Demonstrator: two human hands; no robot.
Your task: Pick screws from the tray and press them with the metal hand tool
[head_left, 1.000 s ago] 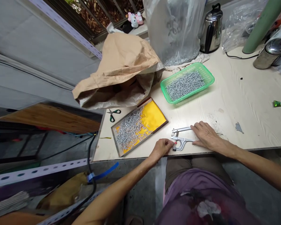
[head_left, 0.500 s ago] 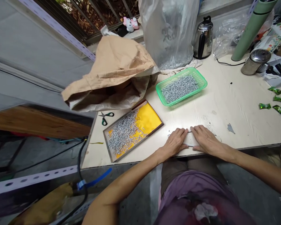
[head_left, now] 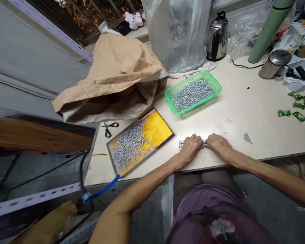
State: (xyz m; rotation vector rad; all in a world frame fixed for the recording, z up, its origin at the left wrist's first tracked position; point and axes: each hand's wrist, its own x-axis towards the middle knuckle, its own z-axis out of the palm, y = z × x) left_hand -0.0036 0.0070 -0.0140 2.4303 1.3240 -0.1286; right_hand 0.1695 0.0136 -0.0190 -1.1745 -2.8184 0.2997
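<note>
A narrow silver metal rail (head_left: 180,145) lies near the front edge of the table, and its left end with small cut-outs pokes out past my left hand. My left hand (head_left: 191,148) has its fingers curled over the rail. Close on the right, my right hand (head_left: 220,146) closes around the same piece with fingers bent. Between the two hands a short bit of the metal shows; my fingers cover the rest. Left of my hands sits a shallow tray (head_left: 139,165) with a yellow lining, partly covered by small silver pins (head_left: 129,145).
Behind my hands is a green plastic basket (head_left: 193,110) full of similar pins. A brown paper bag (head_left: 117,67), scissors (head_left: 108,128), a large clear bag (head_left: 178,34), a kettle (head_left: 217,37), a metal cup (head_left: 274,64) and green-wrapped sweets (head_left: 299,117) are also on the table (head_left: 239,112).
My hands, flatter and more stretched over the metal before, are now curled on it. More of the rail's left end shows. The whole view has shifted slightly.
</note>
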